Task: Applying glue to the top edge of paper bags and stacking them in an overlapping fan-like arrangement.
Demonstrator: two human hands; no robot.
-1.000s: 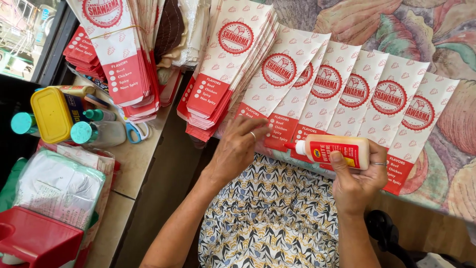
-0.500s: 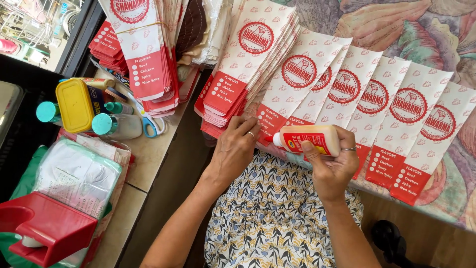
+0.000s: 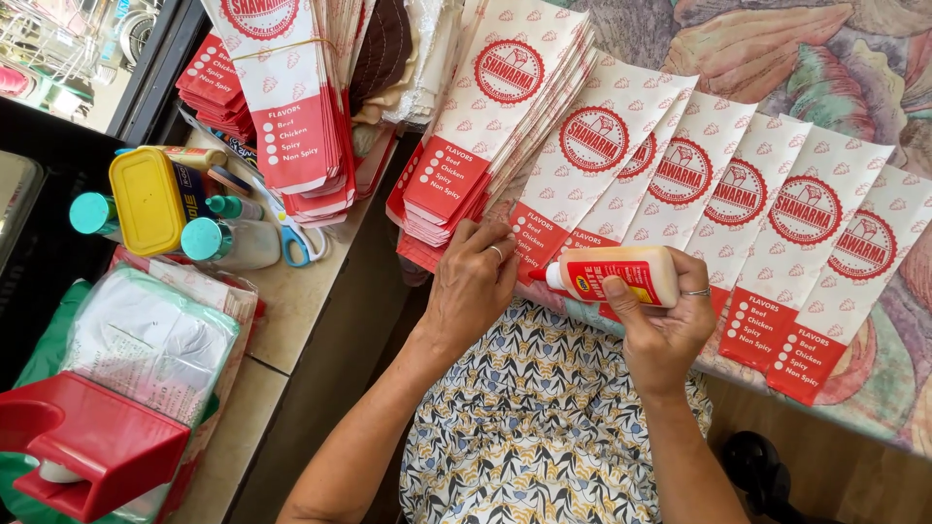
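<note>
- The right hand is clamped around a white glue bottle with a red label, at centre frame, nozzle pointing left over the fanned paper sleeves.
- The left hand presses flat, fingers spread, on the sleeve ends beside the stacked sleeves.
- Likely risk: squeezing too hard could smear glue onto neighbouring sleeves, sticking them together.
- If the left hand lifts, the fan may slide.

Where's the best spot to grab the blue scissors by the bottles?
Probably by the blue handle loops, coming from above and from the near edge of the counter. The loops lie flat and free there, pointing toward the person, while the blades run back under the banded stack of paper bags, so that end is hidden and blocked.
</note>
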